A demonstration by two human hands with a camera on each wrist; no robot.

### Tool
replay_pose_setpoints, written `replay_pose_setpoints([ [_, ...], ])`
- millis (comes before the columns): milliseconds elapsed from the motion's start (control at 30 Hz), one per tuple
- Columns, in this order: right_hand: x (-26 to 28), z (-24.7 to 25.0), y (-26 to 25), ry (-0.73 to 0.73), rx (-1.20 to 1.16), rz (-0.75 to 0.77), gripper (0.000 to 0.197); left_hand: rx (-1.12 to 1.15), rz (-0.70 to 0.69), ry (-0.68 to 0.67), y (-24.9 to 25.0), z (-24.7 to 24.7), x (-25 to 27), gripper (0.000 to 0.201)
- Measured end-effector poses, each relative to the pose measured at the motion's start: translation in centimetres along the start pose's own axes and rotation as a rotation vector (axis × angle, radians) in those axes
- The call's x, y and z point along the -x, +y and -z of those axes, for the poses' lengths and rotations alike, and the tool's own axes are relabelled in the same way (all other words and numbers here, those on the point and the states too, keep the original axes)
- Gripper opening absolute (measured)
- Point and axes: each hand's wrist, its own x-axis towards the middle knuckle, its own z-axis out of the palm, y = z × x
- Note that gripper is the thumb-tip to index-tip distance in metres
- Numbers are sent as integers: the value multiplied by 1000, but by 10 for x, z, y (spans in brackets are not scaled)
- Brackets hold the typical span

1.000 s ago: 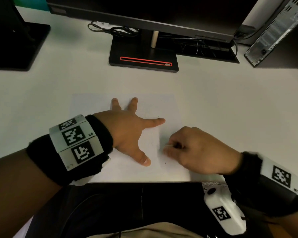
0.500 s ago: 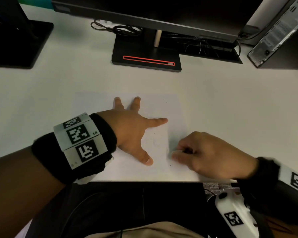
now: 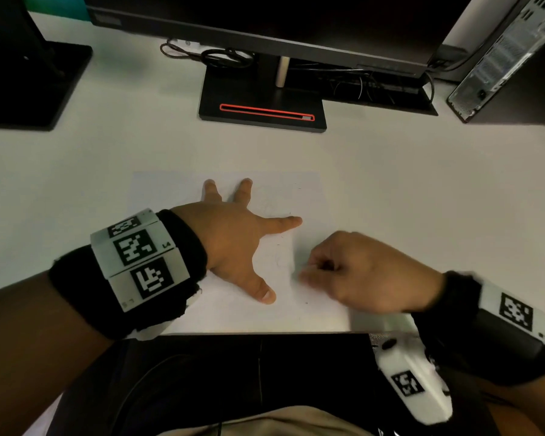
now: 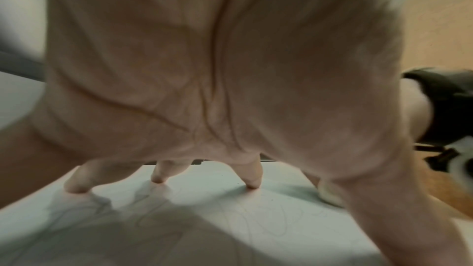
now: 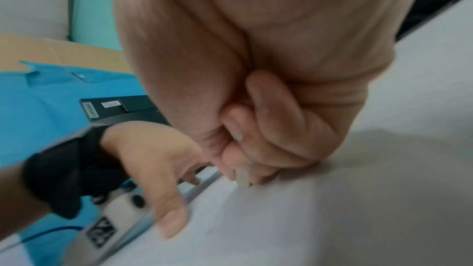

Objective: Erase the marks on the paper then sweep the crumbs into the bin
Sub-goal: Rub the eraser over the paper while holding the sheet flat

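A white sheet of paper [image 3: 170, 190] lies on the white desk near its front edge, with faint pencil scribbles [image 4: 258, 221] on it. My left hand [image 3: 236, 234] lies flat on the sheet with fingers spread, pressing it down. My right hand [image 3: 356, 272] is at the sheet's right part, fingers curled, pinching a small white eraser [image 5: 242, 179] whose tip touches the paper. A few tiny dark crumbs [image 3: 306, 302] dot the sheet. No bin is in view.
A monitor stand [image 3: 261, 105] with a red slot sits behind the paper, cables [image 3: 221, 55] beside it. A second black stand [image 3: 29, 83] is at far left and a computer tower [image 3: 510, 58] at far right. The desk's front edge [image 3: 265, 333] runs just below my hands.
My right hand has slid back and forth over the paper's right part with the eraser, now blurred in motion. The left hand has stayed pressed on the sheet.
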Motion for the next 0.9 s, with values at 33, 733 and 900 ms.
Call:
replay_pose_setpoints([
  [33, -3, 5, 3, 43, -8, -24, 38, 1, -1, 0, 0, 0, 0, 117],
  [733, -6, 0, -2, 45, 30, 18, 37, 13, 14, -9, 2, 0, 3, 116],
  [900, -8, 1, 1, 28, 10, -14, 38, 9, 12, -9, 2, 1, 5, 115],
])
